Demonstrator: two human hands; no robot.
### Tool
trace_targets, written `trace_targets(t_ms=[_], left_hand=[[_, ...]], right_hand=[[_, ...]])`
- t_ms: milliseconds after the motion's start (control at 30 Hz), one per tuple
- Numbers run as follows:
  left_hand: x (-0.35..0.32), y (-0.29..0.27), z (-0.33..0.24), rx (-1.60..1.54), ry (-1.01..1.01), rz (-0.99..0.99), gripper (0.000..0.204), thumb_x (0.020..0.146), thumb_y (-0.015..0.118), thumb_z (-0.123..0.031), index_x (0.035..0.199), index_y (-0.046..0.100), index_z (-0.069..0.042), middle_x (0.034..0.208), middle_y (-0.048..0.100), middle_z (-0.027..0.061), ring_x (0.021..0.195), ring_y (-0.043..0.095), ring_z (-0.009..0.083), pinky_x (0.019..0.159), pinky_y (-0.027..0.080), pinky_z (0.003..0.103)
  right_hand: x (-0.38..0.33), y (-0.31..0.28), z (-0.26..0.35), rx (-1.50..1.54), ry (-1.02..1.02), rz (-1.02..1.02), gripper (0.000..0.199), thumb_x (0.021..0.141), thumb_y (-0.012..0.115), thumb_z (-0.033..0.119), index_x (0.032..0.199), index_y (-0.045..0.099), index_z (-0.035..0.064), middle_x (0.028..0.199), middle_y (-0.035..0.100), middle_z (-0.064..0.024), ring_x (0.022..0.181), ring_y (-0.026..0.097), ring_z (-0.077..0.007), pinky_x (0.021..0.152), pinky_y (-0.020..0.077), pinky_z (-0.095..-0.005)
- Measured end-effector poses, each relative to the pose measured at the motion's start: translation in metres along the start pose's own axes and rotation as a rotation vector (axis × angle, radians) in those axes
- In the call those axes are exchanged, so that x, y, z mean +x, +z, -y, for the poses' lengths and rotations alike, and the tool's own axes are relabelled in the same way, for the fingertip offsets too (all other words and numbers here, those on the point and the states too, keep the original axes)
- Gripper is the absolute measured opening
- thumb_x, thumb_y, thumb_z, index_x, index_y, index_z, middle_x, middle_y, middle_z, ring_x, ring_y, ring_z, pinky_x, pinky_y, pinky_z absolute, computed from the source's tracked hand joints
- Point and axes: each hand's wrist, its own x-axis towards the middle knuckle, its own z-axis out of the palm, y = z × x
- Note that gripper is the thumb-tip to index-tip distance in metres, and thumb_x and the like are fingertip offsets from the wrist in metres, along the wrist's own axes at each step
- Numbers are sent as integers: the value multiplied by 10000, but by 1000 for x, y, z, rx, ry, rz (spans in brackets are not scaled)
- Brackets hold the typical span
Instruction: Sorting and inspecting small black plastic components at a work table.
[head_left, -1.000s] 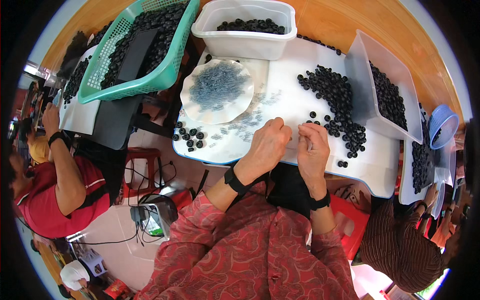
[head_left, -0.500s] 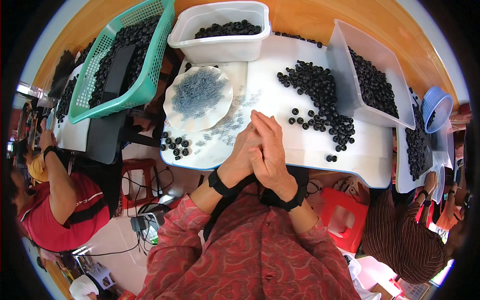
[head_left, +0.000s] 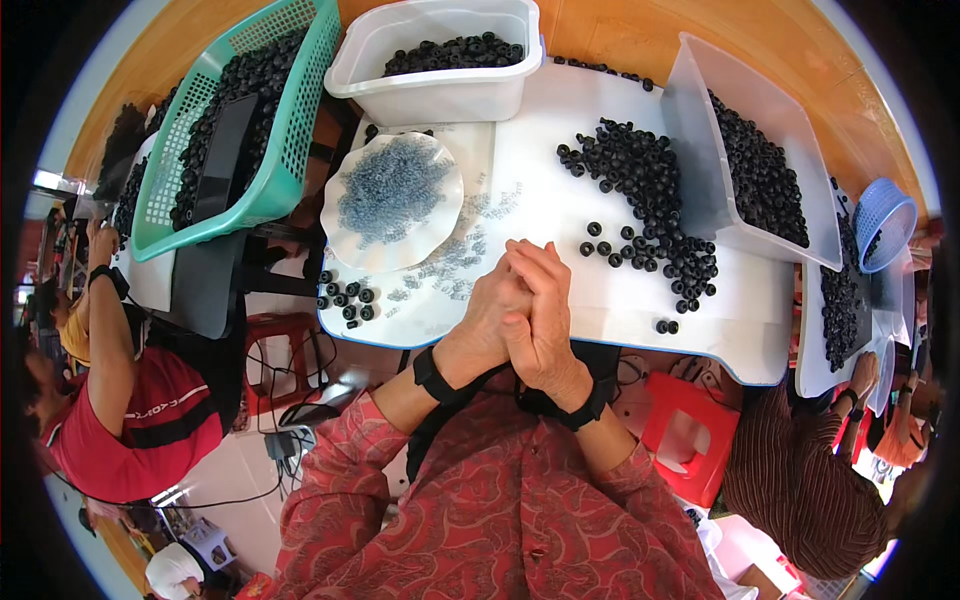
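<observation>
Two tubs hold black parts, a white plate small translucent pieces.

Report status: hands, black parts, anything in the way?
Left hand and right hand together; anything held is hidden. Loose black parts piled ahead, rightward. Stray parts lie between hands and pile.

And the hands have met! Apart a second ago, left hand and right hand now press together at the white table's front edge — right fingers lapped over the left, bent more than half a second back.
</observation>
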Motion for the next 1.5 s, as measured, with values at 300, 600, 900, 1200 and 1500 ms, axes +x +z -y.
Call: trace_targets(t_ms=[300, 600, 900, 1200, 1500], left_hand=[[-2, 0, 5, 44, 35, 4, 196, 957, 583, -242, 1003, 619, -55, 875, 614, 132, 687, 593, 261, 567, 479, 339], [17, -10, -32, 206, -253, 78, 170, 738, 652, -95, 899, 654, -39, 848, 548, 116, 811, 578, 316, 640, 523, 408], [12, -13, -26, 12, -321, -50, 193, 816, 687, 18, 1006, 669, -13, 908, 605, 135, 759, 633, 298, 651, 515, 346], [9, -20, -27, -404, -540, -175, 231, 859, 677, 28, 1082, 702, -29, 933, 635, 30, 793, 599, 93, 693, 494, 229], [7, -24, -28, -558, -608, -146, 230, 874, 661, 39, 1097, 694, -7, 966, 648, 31, 870, 623, 98, 742, 512, 220]], right_hand=[[-4, 2, -5, 21, -13, -26, 508, 983, 500, 357, 1341, 456, 0, 1356, 501, -192, 1270, 445, -373, 1143, 212, -577], [-14, -10, -5, 222, 161, -16, 566, 1002, 479, 340, 1420, 383, -29, 1402, 432, -206, 1295, 421, -346, 1149, 272, -419], [-29, -11, -22, 575, 408, -316, 352, 1010, 430, 42, 1353, 422, -39, 1309, 505, -165, 1237, 514, -242, 1089, 412, -389], [-27, -9, -16, 477, 408, -295, 319, 952, 516, -55, 1268, 496, -18, 1221, 580, -129, 1124, 591, -190, 997, 476, -321], [-27, -9, -13, 426, 435, -277, 183, 936, 602, -21, 1119, 589, -13, 1038, 658, -71, 919, 633, -116, 838, 523, -249]])
